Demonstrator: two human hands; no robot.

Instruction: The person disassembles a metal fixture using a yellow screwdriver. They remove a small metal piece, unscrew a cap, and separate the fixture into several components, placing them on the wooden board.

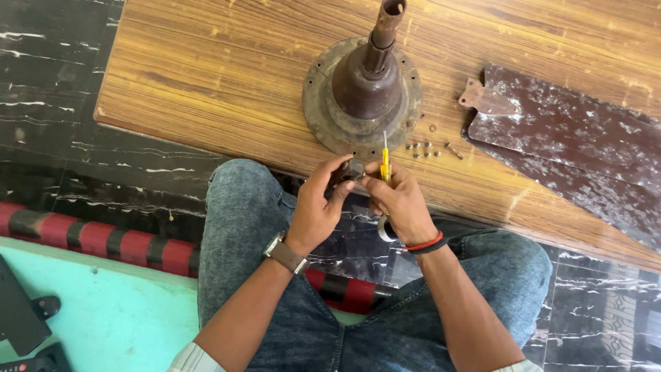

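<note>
My left hand (pixel 320 203) pinches a small dark metal part (pixel 353 169) at the near edge of the wooden table (pixel 227 76). Close beside it, my right hand (pixel 401 203) grips a yellow-handled screwdriver (pixel 385 162), its thin shaft pointing up toward the fan motor. A curved silvery piece hangs below my right palm; I cannot tell what it is. The brown ceiling-fan motor (pixel 365 86) stands on the table just beyond both hands, with its rod rising toward the top edge.
Several small screws (pixel 423 150) lie loose right of the motor. Brown fan blades (pixel 571 134) rest at the table's right side. My knees in jeans sit below, over dark marble floor, a red-striped mat (pixel 103 241), and black objects at the lower left.
</note>
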